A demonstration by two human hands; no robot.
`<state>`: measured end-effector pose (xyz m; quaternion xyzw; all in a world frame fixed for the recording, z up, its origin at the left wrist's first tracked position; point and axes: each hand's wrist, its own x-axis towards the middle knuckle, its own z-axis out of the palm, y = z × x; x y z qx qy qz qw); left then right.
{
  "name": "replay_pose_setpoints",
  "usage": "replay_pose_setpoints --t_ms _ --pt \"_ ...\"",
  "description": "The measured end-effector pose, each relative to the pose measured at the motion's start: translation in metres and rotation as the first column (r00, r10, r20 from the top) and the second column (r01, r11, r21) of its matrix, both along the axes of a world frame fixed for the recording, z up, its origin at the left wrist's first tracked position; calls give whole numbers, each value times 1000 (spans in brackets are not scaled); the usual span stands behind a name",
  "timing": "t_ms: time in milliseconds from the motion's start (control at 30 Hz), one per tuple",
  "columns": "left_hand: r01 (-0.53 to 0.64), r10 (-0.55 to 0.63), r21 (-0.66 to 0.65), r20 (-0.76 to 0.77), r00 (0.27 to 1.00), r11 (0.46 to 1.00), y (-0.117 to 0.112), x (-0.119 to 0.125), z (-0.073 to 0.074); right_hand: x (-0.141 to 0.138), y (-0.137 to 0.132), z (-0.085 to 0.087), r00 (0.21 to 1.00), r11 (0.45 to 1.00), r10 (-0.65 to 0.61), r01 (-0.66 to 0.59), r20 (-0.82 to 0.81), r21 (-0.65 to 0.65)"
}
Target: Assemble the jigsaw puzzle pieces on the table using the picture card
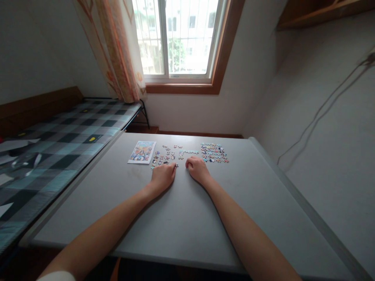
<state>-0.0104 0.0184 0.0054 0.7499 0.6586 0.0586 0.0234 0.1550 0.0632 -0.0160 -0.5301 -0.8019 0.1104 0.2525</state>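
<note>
Left hand (163, 174) curled, thumb and finger seemingly pinching a jigsaw piece (176, 166), near-left of the joined strip (190, 152). Right hand (198, 168) loosely curled, just nearside of strip; grip hidden, can't tell. Loose pieces (216, 159) flank strip both sides; picture sheet (142, 152) farther left. Advisable: light edge grip, knuckles clear.

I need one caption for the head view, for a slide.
Left hand and right hand beside small multicoloured jigsaw pieces on a smooth pale-grey table, near a colourful rectangular printed sheet.

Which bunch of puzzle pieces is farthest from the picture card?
The right-hand bunch, packed in a thick block; the thin middle strip and the other pieces lie nearer the picture card.
</note>
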Motion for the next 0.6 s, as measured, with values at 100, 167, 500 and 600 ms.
replay_pose_setpoints --t_ms 100,167,500,600 --pt "1 -1 8 -9 1000 1000 1 -1 0 0 0 0 1000 1000 2 -2 -2 -1" --pt "8 -8 24 -23 1000 1000 1 -2 0 0 0 0 1000 1000 -1 1 -5 0" --pt "17 -17 -6 43 999 1000 3 -1 -4 0 0 0 1000 1000 -3 3 -7 5" --pt "26 -25 -20 55 998 999 2 -1 -4 0 0 -1 1000 1000 -2 2 -11 6"
